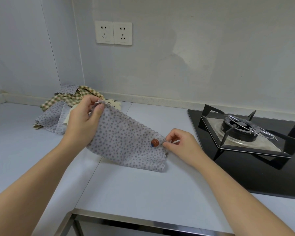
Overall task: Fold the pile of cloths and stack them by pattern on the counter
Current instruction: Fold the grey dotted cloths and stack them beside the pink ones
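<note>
Grip: left grip and right grip each pinch a top corner of dotted cloth | lower edge on desk | risk: fingertip pinch slips, dragging hem skews fold | unfolded pile behind; stove near right.

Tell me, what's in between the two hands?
In the head view, the spotted grey cloth stretches between the left hand and right hand, each pinching a corner.

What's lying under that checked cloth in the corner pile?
Under the checked cloth lie a grey dotted cloth and a cream cloth, whose edges stick out. The left hand covers part of the pile, so whether more cloths lie beneath cannot be seen.
</note>
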Demonstrator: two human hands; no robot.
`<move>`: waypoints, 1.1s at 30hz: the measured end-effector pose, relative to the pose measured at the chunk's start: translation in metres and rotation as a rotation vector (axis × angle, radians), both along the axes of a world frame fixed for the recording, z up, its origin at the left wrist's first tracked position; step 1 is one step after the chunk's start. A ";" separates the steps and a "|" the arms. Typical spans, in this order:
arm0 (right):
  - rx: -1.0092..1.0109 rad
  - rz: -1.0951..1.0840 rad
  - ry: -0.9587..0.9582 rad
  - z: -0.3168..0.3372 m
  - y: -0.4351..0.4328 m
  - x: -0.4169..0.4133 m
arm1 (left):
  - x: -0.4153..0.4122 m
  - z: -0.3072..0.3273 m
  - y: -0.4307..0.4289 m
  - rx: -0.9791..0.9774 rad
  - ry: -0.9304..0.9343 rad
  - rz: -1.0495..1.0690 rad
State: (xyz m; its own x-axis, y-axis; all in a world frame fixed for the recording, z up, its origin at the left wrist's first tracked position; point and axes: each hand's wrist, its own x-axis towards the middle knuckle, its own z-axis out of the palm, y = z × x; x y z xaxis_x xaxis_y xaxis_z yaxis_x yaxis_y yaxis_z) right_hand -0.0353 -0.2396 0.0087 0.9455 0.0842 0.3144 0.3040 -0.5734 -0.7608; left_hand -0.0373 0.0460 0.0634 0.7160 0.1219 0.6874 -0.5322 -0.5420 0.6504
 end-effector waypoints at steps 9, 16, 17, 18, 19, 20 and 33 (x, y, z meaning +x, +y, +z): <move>0.429 -0.018 0.017 0.010 -0.004 -0.001 | -0.004 0.005 0.004 -0.019 0.011 0.002; 0.333 -0.024 -0.122 0.016 -0.007 -0.006 | -0.007 0.007 0.003 0.000 -0.029 -0.010; 0.318 -0.030 -0.137 0.016 -0.007 -0.006 | -0.007 0.007 0.004 -0.009 -0.034 -0.013; 0.316 -0.038 -0.146 0.015 -0.007 -0.006 | -0.006 0.007 0.005 -0.022 -0.037 -0.020; 0.322 -0.047 -0.148 0.015 -0.008 -0.006 | -0.006 0.007 0.005 -0.038 -0.037 -0.033; 0.336 -0.050 -0.148 0.016 -0.008 -0.007 | -0.005 0.007 0.006 -0.058 -0.034 -0.050; 0.664 0.027 0.159 0.032 -0.023 -0.005 | 0.008 0.002 -0.003 -0.114 0.403 -0.015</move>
State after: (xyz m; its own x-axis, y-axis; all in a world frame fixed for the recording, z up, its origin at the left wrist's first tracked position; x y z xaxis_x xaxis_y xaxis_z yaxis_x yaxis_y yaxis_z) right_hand -0.0404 -0.2623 0.0403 0.9848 -0.0541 0.1651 0.1672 0.0365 -0.9853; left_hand -0.0290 0.0429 0.0656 0.9273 0.1680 0.3346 -0.2303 -0.4486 0.8635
